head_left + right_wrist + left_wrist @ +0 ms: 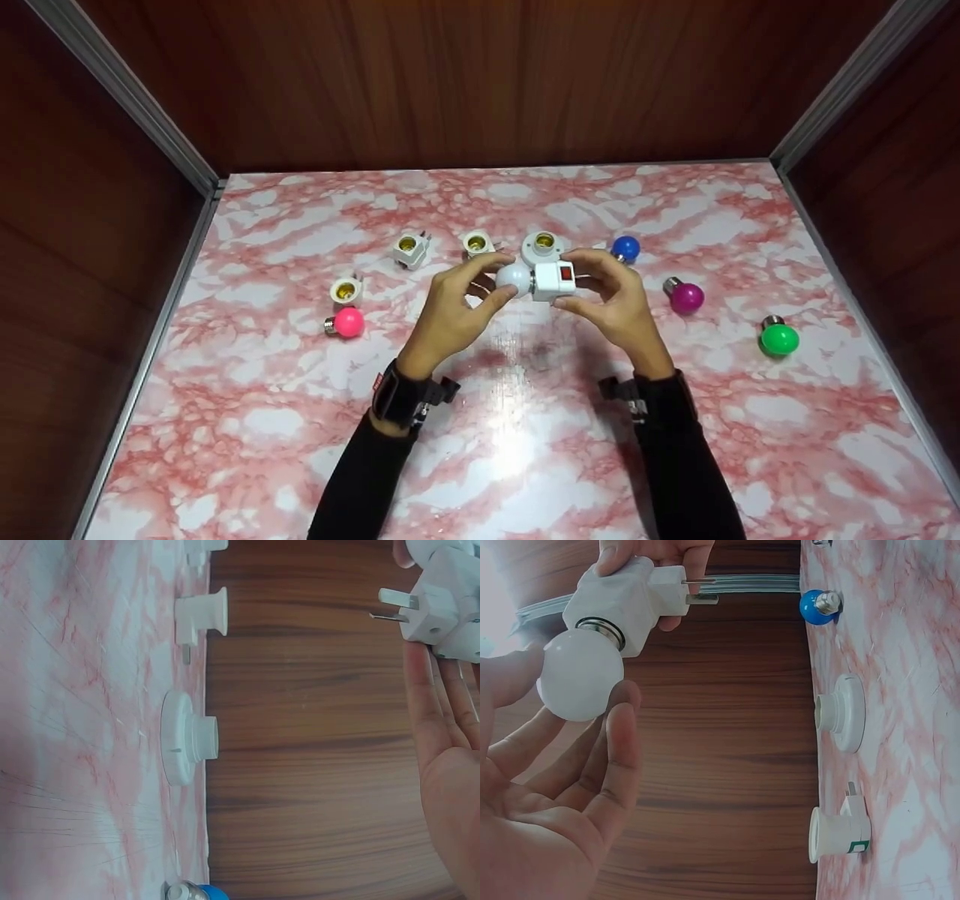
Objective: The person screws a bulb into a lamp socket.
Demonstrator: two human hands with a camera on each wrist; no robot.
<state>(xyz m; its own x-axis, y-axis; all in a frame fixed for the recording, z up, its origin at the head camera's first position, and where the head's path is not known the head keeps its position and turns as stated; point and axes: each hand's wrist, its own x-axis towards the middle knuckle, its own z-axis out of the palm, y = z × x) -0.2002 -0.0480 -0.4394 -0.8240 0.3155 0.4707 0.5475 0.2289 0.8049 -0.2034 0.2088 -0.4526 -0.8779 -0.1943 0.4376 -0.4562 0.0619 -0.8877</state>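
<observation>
Between thumb and fingers my left hand (455, 304) pinches a white light bulb (511, 278) by its globe. My right hand (611, 298) grips a white plug-in lamp socket (553, 280) with a red switch (566, 274) on its face. The bulb's metal base sits at the socket's mouth, with a bit of thread showing between them. Two flat plug prongs (703, 598) stick out of the socket in the left wrist view. Both things are held up above the table, and the right wrist view shows only part of the socket.
A round white lamp base (543, 246) and several plug-in sockets, one at far left (346, 290), stand beyond and left of my hands. A pink bulb (349, 322) lies left; blue (625, 248), purple (686, 297) and green bulbs (779, 339) lie right. Wooden walls (480, 82) enclose the marbled table (510, 397).
</observation>
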